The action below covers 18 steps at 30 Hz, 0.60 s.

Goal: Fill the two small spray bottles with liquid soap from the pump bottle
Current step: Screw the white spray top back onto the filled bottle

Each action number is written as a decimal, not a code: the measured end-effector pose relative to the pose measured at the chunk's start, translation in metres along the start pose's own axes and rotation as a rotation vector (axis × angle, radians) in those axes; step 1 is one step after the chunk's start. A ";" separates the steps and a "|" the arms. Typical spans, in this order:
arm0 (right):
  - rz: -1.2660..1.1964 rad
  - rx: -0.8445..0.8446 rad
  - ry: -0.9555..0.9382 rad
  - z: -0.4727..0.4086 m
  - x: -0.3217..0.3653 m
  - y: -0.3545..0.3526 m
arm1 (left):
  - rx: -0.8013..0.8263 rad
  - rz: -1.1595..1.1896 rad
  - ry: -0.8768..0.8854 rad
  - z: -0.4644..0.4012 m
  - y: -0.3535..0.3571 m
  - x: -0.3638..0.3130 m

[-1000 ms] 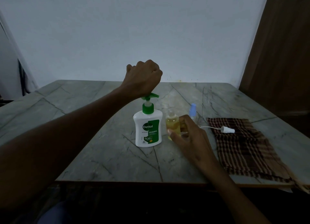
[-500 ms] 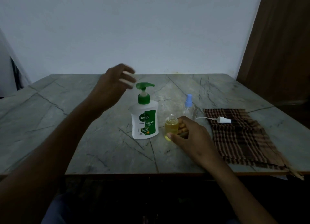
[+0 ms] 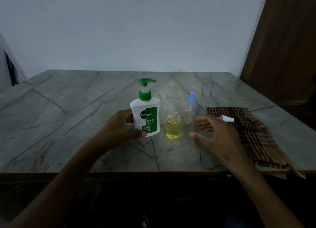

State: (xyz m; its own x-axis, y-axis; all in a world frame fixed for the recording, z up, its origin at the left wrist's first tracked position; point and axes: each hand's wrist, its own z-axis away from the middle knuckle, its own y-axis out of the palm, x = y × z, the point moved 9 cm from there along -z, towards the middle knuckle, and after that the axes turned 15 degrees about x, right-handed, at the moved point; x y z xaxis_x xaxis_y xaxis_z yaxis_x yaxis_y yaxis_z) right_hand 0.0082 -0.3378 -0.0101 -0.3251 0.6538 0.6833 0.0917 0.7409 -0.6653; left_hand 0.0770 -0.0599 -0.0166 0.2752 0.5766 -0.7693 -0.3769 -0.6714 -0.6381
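Left hand (image 3: 119, 127) grips pump bottle (image 3: 146, 116); right hand (image 3: 213, 135) hovers open.

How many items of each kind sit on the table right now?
Pump bottle: 1
Small spray bottles: 2, one uncapped with yellow liquid, one clear with a blue sprayer
Loose white sprayer cap: 1
Checked cloth: 1
Total: 5

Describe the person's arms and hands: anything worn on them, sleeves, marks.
Both forearms are bare right down to the bottom edge of the picture, with no sleeve in view. The left hand and right hand wear no gloves. No ring, watch or bracelet shows, though the dim light could hide small marks.
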 end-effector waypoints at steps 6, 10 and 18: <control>0.054 -0.126 0.082 -0.004 -0.040 -0.062 | -0.059 -0.012 0.003 0.001 -0.007 0.003; 0.225 -0.109 0.120 -0.017 -0.064 -0.071 | -0.084 0.026 -0.075 0.011 -0.025 0.019; 0.333 -0.052 0.080 -0.032 -0.081 -0.057 | -0.089 0.049 -0.096 0.016 -0.033 0.030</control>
State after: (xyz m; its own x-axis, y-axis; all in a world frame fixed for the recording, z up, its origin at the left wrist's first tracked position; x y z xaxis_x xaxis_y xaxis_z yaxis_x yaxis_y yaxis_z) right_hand 0.0595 -0.4278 -0.0176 -0.1942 0.8695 0.4541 0.2287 0.4903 -0.8410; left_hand 0.0838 -0.0128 -0.0183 0.1707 0.5813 -0.7956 -0.3067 -0.7359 -0.6036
